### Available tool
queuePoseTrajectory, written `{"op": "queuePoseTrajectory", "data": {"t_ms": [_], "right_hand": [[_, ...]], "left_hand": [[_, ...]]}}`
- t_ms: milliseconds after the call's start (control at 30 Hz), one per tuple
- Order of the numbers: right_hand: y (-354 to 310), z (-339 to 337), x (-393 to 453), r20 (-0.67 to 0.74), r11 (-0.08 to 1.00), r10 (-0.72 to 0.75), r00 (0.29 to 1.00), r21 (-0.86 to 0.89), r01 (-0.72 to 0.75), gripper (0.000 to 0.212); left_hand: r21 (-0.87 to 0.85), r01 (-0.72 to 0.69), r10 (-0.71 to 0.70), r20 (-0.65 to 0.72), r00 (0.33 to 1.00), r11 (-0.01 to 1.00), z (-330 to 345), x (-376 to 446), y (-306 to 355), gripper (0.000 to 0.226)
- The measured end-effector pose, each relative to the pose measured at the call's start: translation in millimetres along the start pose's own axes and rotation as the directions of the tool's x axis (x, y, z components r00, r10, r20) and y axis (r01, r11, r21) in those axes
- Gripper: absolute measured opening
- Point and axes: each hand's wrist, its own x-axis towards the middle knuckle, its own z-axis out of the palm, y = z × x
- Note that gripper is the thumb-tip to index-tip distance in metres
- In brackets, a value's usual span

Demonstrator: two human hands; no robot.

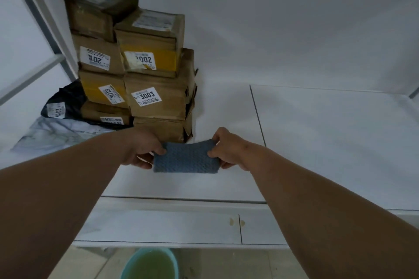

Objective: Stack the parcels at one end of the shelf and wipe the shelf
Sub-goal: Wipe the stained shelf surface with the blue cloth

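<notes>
Cloth (185, 157), blue-grey and waffle-knit, folded into a thick pad, hangs stretched between both hands just above the white shelf (317, 133), long axis running left to right. Left hand (145, 150) pinches its left end, right hand (229, 149) its right, equally near. Taped brown cardboard parcels (145, 70) stand stacked just behind at the shelf's left end, soft poly mailers (59, 120) beside them.

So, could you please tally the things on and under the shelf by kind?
boxes: 7
bags: 2
cloth: 1
bucket: 1
Total: 11
</notes>
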Motion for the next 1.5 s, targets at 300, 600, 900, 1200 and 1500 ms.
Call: {"op": "queuePoseTrajectory", "data": {"t_ms": [300,600,900,1200,1500], "right_hand": [[-40,55,26,-0.185,0.961,-0.245,0.952,-0.174,0.214,0.007],[-44,76,38,-0.286,0.948,-0.272,0.919,-0.244,0.205,0.019],[-40,83,37,-0.274,0.925,-0.234,0.933,-0.358,0.127,0.029],[-43,88,27,-0.271,0.788,-0.354,0.895,-0.602,0.129,0.032],[-49,86,16,-0.243,0.77,-0.296,0.924,-0.633,0.08,0.03]], "left_hand": [[0.068,-0.097,0.114,-0.332,0.936,0.993,-39,17,-34,0.023],[0.382,-0.102,0.282,-0.454,0.845,0.919,-46,30,-41,0.022],[0.641,-0.07,0.368,-0.345,0.863,0.765,-46,43,-42,0.015],[0.745,-0.088,0.433,-0.284,0.855,0.662,-50,34,-49,0.02],[0.864,-0.135,0.441,-0.108,0.891,0.485,-47,1,-36,0.033]]}}
